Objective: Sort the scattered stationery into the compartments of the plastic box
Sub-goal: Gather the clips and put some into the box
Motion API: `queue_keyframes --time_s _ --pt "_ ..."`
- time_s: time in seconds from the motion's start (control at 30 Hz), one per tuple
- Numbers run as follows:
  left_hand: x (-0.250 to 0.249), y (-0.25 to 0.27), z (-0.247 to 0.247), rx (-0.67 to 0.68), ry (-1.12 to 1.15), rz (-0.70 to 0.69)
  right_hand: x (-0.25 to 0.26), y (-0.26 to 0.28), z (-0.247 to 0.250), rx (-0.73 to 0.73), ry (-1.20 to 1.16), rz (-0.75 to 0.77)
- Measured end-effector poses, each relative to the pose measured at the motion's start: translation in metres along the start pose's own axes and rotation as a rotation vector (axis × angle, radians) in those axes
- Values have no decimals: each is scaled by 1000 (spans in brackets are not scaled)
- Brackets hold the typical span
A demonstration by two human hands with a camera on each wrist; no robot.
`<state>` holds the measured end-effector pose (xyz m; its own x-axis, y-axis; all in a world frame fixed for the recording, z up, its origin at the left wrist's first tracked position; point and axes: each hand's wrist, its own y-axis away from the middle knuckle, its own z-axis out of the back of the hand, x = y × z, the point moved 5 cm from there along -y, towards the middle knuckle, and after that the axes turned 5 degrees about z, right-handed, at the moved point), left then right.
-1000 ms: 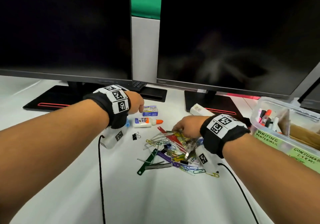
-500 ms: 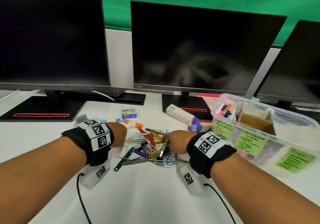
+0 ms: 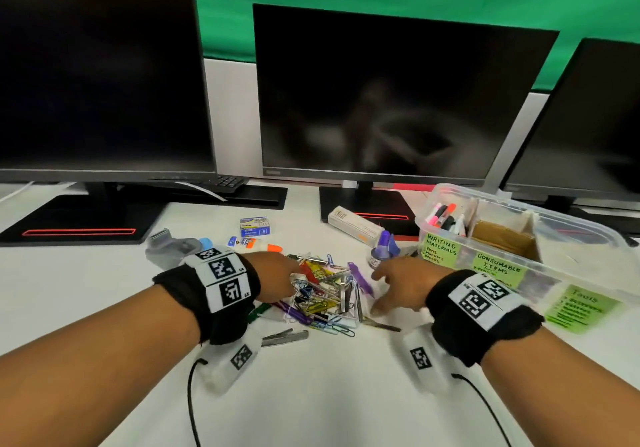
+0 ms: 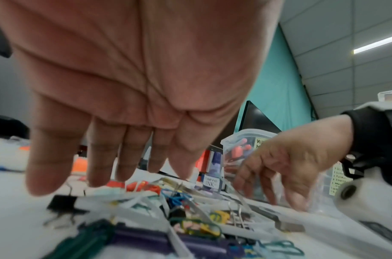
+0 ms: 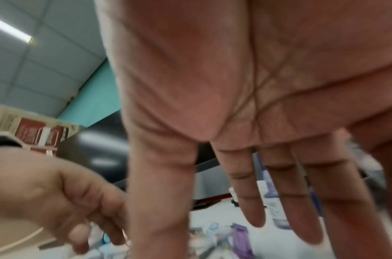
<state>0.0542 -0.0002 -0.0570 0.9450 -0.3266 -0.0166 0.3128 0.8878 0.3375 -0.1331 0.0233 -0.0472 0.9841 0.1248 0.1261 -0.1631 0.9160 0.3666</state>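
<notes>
A heap of coloured paper clips, binder clips and fasteners (image 3: 323, 296) lies on the white desk between my hands. My left hand (image 3: 277, 275) hovers at the heap's left edge; in the left wrist view its fingers (image 4: 115, 157) point straight down over the clips and hold nothing. My right hand (image 3: 393, 284) is at the heap's right edge with spread, straight fingers (image 5: 255, 201), also holding nothing. The clear plastic box (image 3: 540, 266) with green labels stands to the right, with markers (image 3: 445, 214) in its writing compartment.
Behind the heap lie a glue bottle (image 3: 258, 245), a small blue staples box (image 3: 254, 226), a long white carton (image 3: 353, 225) and a purple ink bottle (image 3: 382, 249). A grey stapler (image 3: 169, 246) sits left. Monitor stands (image 3: 79, 218) line the back. Metal fasteners (image 3: 285, 337) lie nearer me.
My right hand has opened and shifted to the heap's right side; the metal piece it pinched is no longer in it. My left hand has closed in on the heap's left edge.
</notes>
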Motion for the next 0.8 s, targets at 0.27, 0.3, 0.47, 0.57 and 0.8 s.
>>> queue_keyframes --time_s 0.27,0.3,0.47,0.57,0.8 --pt "15 6 -13 136 52 84 14 -3 -16 74 -151 -8" --pt "13 6 -15 136 39 80 21 -6 -15 61 -130 10" --pt "7 5 -18 49 48 42 34 -13 -5 -8 -101 32" --pt "2 7 -11 -51 19 25 29 -12 2 -99 -96 -2" --pt "-14 7 -11 -50 -29 29 44 -18 -8 3 -40 78"
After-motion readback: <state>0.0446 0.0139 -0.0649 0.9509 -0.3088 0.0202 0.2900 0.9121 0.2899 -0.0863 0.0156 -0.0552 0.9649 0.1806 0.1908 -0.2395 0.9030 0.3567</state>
